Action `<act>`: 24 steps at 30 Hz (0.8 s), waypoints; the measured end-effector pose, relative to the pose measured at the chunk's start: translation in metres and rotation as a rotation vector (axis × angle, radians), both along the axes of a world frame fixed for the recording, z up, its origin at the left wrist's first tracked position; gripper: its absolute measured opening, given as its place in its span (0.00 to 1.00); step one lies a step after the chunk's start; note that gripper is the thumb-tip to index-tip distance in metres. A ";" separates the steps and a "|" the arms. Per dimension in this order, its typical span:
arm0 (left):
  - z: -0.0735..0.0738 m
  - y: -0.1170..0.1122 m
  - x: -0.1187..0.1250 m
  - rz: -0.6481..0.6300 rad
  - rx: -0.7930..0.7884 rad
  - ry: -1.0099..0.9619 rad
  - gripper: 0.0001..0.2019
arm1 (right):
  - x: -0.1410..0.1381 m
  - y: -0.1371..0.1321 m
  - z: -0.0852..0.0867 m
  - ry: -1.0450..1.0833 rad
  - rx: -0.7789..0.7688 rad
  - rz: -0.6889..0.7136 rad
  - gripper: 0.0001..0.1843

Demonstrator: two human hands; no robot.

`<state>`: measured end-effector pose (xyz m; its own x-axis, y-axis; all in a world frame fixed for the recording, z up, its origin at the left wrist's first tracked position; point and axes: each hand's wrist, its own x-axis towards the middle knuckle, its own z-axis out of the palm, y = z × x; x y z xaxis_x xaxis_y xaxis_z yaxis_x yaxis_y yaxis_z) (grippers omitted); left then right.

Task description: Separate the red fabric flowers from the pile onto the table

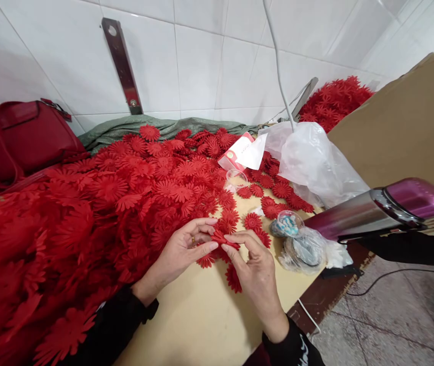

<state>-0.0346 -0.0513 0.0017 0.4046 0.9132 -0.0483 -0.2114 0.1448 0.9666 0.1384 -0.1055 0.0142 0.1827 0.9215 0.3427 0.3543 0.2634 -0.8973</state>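
Between my two hands is a red artificial flower [220, 238], held a little above the table. My left hand [187, 243] pinches its left side between thumb and fingers, and a ring shows on one finger. On the other side, the thumb and index finger of my right hand [254, 256] close on its right edge. Loose red flower pieces [234, 278] lie under and around both hands. To the left, a large heap of red flower pieces [110, 188] spreads across the table and partly surrounds my left forearm.
A red handbag [22, 142] stands at the back left. A tissue box [242, 152], a clear plastic bag [308, 157], and a wrapped bundle [303, 249] sit right of the heap. A steel and purple thermos [377, 208] leans in beside cardboard [400, 122]. A cable [278, 56] hangs down.
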 end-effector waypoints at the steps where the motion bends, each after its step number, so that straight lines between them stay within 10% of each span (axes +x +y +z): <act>1: 0.000 0.000 0.000 -0.003 0.001 0.000 0.20 | 0.000 0.000 0.001 -0.013 0.003 0.007 0.04; 24: 0.003 0.000 -0.003 -0.044 -0.045 0.034 0.10 | -0.015 -0.004 0.007 0.059 -0.088 -0.034 0.12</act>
